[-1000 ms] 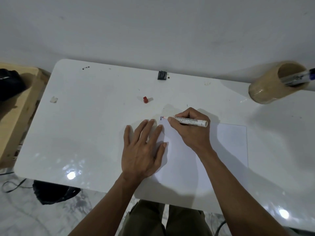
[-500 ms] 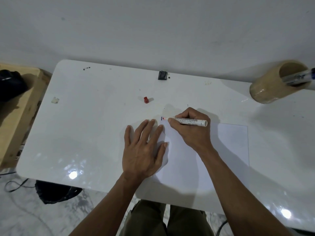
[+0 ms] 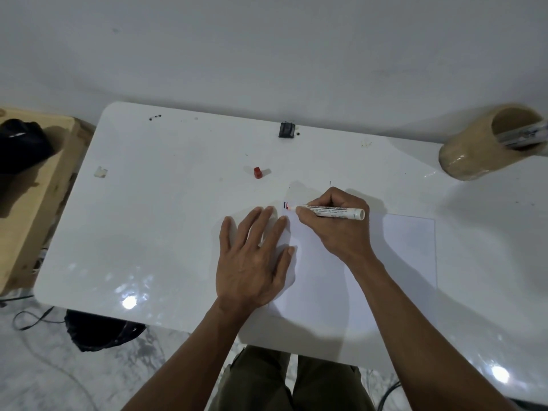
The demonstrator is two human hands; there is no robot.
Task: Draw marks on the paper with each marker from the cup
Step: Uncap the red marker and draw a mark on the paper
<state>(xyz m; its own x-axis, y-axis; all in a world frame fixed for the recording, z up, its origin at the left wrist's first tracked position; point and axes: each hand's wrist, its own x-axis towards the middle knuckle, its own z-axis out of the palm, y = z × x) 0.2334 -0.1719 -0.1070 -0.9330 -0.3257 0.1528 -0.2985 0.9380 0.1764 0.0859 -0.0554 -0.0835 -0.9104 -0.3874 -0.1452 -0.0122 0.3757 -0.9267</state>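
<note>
A white sheet of paper (image 3: 400,262) lies on the white table (image 3: 166,226). My right hand (image 3: 341,229) grips a white marker with a red tip (image 3: 335,211), the tip touching the paper's top left corner beside short dark and red marks (image 3: 286,205). My left hand (image 3: 252,259) lies flat with fingers spread, pressing the paper's left edge. A tan cup (image 3: 486,143) stands at the far right with another marker (image 3: 525,136) in it. A red marker cap (image 3: 258,172) lies on the table beyond my hands.
A small black object (image 3: 287,129) sits at the table's back edge near the wall. A bit of white scrap (image 3: 101,172) lies at the left. A wooden stand (image 3: 32,203) with a black item is left of the table. A black bag and cables lie on the floor.
The red tip has made a short stroke next to the dark mark at the paper's corner. Both hands stay in nearly the same place.
</note>
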